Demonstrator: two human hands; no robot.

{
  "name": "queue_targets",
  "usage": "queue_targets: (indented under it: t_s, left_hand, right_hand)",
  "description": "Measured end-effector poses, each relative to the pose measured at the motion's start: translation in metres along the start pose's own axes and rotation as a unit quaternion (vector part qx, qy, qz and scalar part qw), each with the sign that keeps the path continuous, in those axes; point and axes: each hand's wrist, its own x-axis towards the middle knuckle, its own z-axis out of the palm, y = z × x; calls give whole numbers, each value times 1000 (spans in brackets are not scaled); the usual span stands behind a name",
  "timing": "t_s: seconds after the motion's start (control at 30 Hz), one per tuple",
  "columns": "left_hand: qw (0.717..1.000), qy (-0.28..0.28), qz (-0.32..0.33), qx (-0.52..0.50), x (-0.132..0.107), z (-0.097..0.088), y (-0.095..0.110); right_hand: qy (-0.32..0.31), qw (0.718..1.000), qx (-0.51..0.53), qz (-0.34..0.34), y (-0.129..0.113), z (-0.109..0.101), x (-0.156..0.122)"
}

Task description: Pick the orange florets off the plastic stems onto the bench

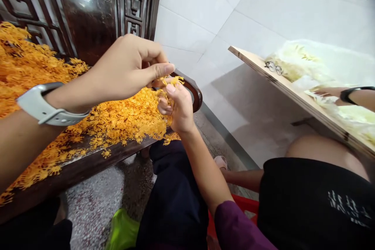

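My left hand [137, 68], with a pale watch strap at the wrist, is closed in a pinch on a small orange flower-shaped piece [176, 80]. Just below it, my right hand [181, 106] has its fingers curled around several more of these orange pieces, and its thumb presses on them. The two hands meet at the fingertips, which partly hide what they grip. Behind and under them, a large heap of thin-petalled orange pieces [125, 115] covers a dark wooden bench [88, 170].
A carved dark wooden backrest [90, 19] rises behind the heap. At right, another person's hand [329, 91] rests among pale pieces and plastic on a wooden board [258, 60], with glasses [274, 67] near its edge. A red stool [246, 205] stands below.
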Motion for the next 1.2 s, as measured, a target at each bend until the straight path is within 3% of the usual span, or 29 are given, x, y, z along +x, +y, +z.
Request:
queue_targets:
  t_s: [0.07, 0.13, 0.27, 0.37, 0.47, 0.5, 0.53, 0.6, 0.67, 0.7, 0.73, 0.83, 0.93, 1.0, 1.1, 1.2]
  left_hand:
    - [991, 2, -1, -133, 4, 5, -4]
    - [962, 5, 3, -274, 8, 13, -12]
    - [867, -39, -46, -495, 7, 33, -30]
    - [799, -72, -88, -590, 4, 40, -33]
    - [743, -70, -97, -658, 3, 37, -32]
    - [745, -61, -92, -658, 4, 35, -33]
    - [763, -51, -86, -638, 5, 32, -36]
    - [847, -30, -84, -524, 7, 28, -47]
    - [945, -12, -93, -313, 8, 23, -68]
    - [979, -7, -94, -181, 7, 21, -81]
    - [995, -8, -86, -53, 6, 19, -96]
    - [977, -31, -45, 207, -3, 13, -143]
    - [961, -74, -39, 262, -12, 8, -179]
    - [961, -92, -51, 257, -15, 5, -187]
    - [962, -128, -64, 233, -13, -1, -172]
    - [964, -180, -71, 183, -8, -9, -131]
  right_hand:
    - [17, 1000, -1, 8, -5, 3, -2]
    - [18, 1000, 20, 6, -8, 7, -3]
    - [-17, 996, 88, 6, -11, 10, -4]
    - [-36, 991, 122, 32, -14, 11, -5]
    - [-39, 987, 150, 48, -18, 10, -6]
    - [-33, 987, 150, 49, -19, 8, -6]
    - [-28, 988, 142, 55, -19, 7, -6]
    - [-22, 991, 110, 77, -16, 4, -3]
    - [-21, 992, 72, 104, -11, 0, 1]
    - [-21, 992, 54, 115, -8, -2, 3]
    - [-19, 992, 39, 121, -5, -4, 5]
    - [-19, 993, 12, 119, 2, -8, 7]
    - [-32, 994, 0, 103, 5, -9, 7]
    - [-37, 995, -19, 95, 7, -8, 7]
    - [-23, 995, -55, 82, 11, -7, 7]
    - [-4, 995, -84, 59, 17, -7, 9]
